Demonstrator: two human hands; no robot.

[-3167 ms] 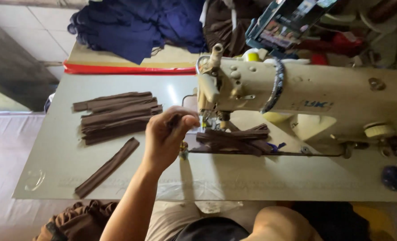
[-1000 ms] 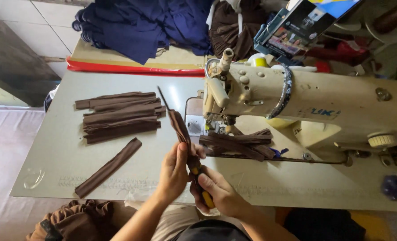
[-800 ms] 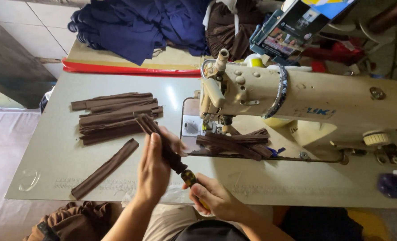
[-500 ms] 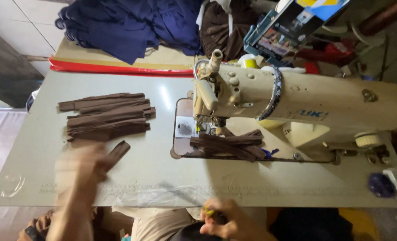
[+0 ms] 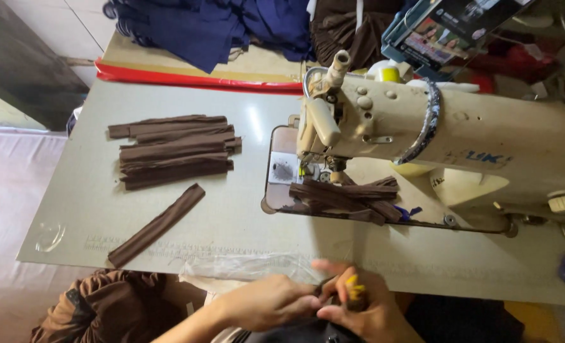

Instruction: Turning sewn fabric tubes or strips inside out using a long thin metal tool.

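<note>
While both hands meet at the table's near edge, right hand (image 5: pixel 358 311) fingers clamp a yellow-handled tool (image 5: pixel 352 289); left hand (image 5: pixel 266 302) fingers pinch beside it

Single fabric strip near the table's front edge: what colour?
Dark brown; the single fabric strip shows clearly in the head view.

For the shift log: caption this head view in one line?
Both hands, left hand and right hand, meet at the table edge, below the sewing machine and brown strips.

A sewing workshop; a cream industrial sewing machine (image 5: pixel 447 136) fills the right; brown fabric strips (image 5: pixel 174 151) stacked centre-left; navy cloth (image 5: pixel 212 25) heaped along the top.
</note>
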